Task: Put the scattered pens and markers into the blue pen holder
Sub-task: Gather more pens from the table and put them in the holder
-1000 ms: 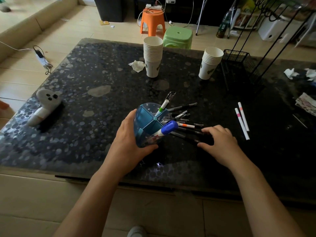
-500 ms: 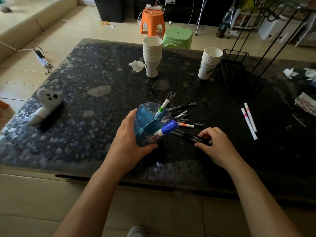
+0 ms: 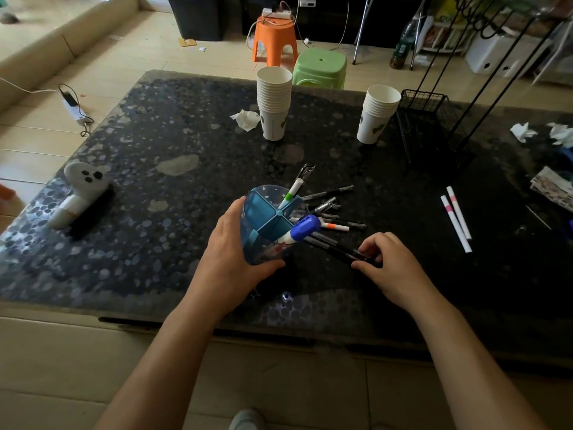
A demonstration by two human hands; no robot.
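- Left hand [image 3: 238,259] wraps the tilted, translucent blue holder [image 3: 266,218], round with four compartments.
- Right hand [image 3: 393,268] fingers [image 3: 369,248] pinch slim black pens [image 3: 344,251] on the speckled counter [image 3: 155,187].

Translucent glossy plastic pen holder [image 3: 263,212]

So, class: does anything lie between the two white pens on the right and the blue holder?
Yes. The right hand and a loose pile of dark pens lie between the white pens and the blue holder.
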